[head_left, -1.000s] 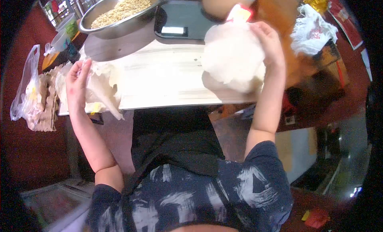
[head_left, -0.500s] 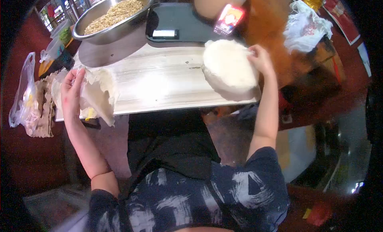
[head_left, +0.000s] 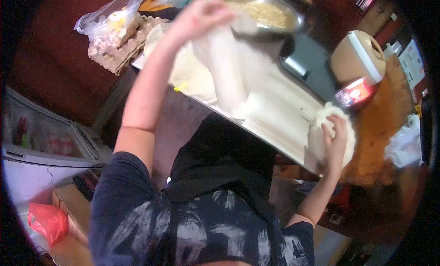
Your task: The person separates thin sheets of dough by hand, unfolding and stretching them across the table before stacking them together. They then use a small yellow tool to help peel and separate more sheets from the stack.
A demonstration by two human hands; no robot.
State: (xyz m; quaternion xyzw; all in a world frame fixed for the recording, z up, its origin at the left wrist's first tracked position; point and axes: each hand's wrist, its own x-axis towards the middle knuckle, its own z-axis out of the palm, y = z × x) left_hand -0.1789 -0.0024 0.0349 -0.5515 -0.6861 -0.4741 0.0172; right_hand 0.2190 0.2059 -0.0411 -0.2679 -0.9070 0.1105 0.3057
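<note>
At the upper middle, my left hand (head_left: 208,18) is raised with its fingers closed on a thin pale sheet (head_left: 224,64). The sheet hangs down over the board, blurred by motion. More thin pale sheets (head_left: 190,73) lie on the left end of the pale board (head_left: 275,124). My right hand (head_left: 336,135) rests with spread fingers on top of a round stack of white sheets (head_left: 318,133) at the board's right end.
Behind the board stand a metal bowl (head_left: 293,19) of shredded food, a dark tray (head_left: 309,53), a lit phone (head_left: 354,93) and a beige container (head_left: 350,60). An egg carton (head_left: 112,60) and plastic bag (head_left: 107,30) sit at upper left, a white bag (head_left: 405,144) at right.
The view has turned left. My left hand has lifted a sheet up and across the board. My right hand has moved from the stack's edge onto its top, fingers spread.
</note>
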